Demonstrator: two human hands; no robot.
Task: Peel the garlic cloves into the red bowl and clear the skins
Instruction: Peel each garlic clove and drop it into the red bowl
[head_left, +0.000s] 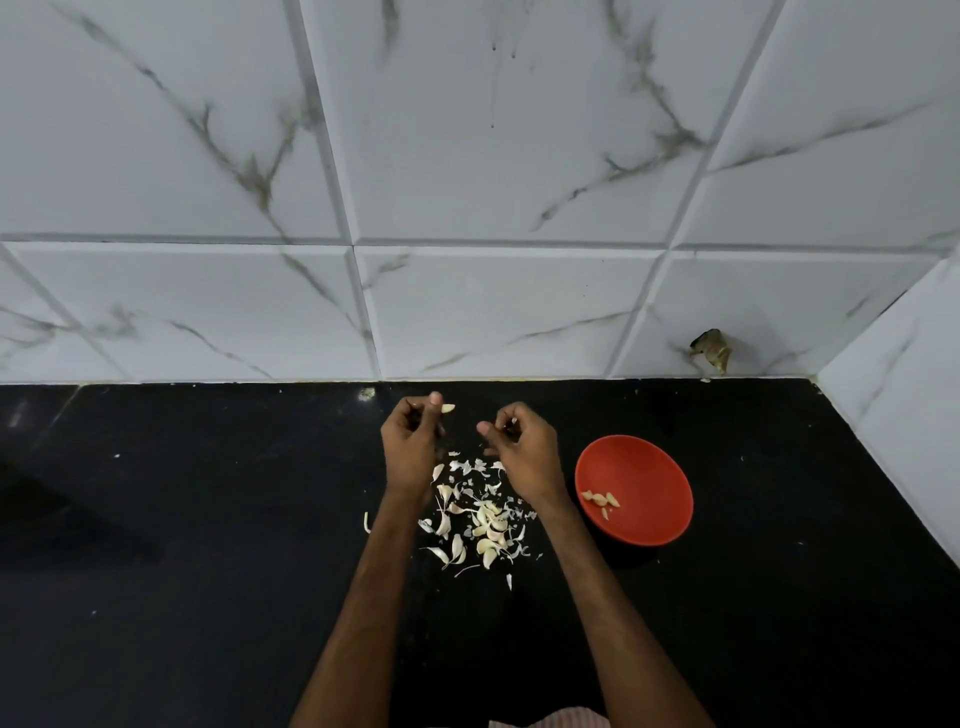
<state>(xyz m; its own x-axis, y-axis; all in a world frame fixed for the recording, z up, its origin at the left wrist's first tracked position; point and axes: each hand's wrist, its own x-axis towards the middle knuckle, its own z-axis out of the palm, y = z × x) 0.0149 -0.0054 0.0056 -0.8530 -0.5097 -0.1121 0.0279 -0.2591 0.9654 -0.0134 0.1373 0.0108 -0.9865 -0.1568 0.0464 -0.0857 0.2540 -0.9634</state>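
The left hand (410, 441) is raised over the black bench (208, 519) and pinches a clove (448, 408) at its fingertips. Just beside it, the right hand (519, 447) has its fingers curled; I cannot tell whether it holds anything. Below and between the hands, a pile (483, 519) of cloves and loose skins lies on the bench. To the right stands the red bowl (670, 467) with a few peeled cloves (600, 500) inside. A tiled wall (467, 156) rises behind.
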